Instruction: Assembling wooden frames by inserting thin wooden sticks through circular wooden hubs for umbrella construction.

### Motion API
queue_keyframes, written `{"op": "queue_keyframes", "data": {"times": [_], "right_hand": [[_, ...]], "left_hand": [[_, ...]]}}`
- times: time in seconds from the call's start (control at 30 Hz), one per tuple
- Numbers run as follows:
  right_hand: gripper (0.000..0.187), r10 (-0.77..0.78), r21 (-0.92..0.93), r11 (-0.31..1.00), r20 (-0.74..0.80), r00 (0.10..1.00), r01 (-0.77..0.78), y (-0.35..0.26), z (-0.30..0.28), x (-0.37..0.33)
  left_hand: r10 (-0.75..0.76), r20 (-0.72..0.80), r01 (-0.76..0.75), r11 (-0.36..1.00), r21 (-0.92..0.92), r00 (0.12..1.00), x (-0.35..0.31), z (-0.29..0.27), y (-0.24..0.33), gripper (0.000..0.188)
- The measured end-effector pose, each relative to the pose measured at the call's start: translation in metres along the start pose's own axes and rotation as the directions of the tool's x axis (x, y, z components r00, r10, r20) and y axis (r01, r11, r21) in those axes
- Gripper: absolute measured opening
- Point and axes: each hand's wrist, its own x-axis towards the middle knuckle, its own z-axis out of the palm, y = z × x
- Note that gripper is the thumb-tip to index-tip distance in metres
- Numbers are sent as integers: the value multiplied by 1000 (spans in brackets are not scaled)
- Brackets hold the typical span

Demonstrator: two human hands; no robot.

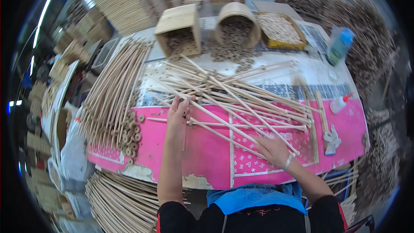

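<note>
A thin wooden stick point(220, 120) slants across the table in front of me. My left hand point(177, 111) is closed around its upper left part, with a small dark ring-like piece by the fingers, too blurred to make out. Farther down to the right, my right hand point(274, 150) is closed over the same stick. A second stick point(224, 136) runs just below it, its right end passing near the right hand. Beyond both hands lies a crossed pile of sticks point(254, 97), several with knob-like ends.
A dense bundle of sticks point(114, 88) lies at left, beside a heap of small wooden rings point(130, 136). At the back stand a wooden box point(177, 19) and a round wooden tub point(237, 13), both tipped and spilling pieces, and a yellow tray point(284, 44). Bottles point(340, 103) and a glove point(332, 138) lie right.
</note>
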Motion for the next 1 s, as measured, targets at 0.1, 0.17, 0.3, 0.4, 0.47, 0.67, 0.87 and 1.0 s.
{"op": "queue_keyframes", "data": {"times": [0.1,0.17,0.3,0.4,0.47,0.67,0.87,1.0], "right_hand": [[31,-113,-100,990,-128,985,101,6,-4,38],[30,-68,-163,985,-109,992,49,14,-9,52],[30,-177,-327,936,-112,978,132,36,-6,74],[34,-386,-428,869,-269,883,249,67,-12,115],[42,-166,-372,927,-277,946,53,96,-23,159],[49,-22,-526,848,-166,986,-69,150,-41,245],[47,-8,-459,886,114,993,60,142,-33,247],[56,78,-255,966,174,982,-31,129,-25,237]], "left_hand": [[7,80,-20,987,156,997,-15,19,-10,44],[31,-6,-25,901,433,1000,-28,16,-18,36],[-517,269,235,714,660,813,-66,10,-47,39],[-723,288,546,673,499,628,-86,32,-77,45],[-720,346,603,693,395,601,-84,47,-87,48],[-736,342,677,674,296,584,-60,86,-99,48],[-706,298,701,699,143,643,-26,115,-118,41],[-698,288,733,679,-22,655,1,141,-131,40]]}}
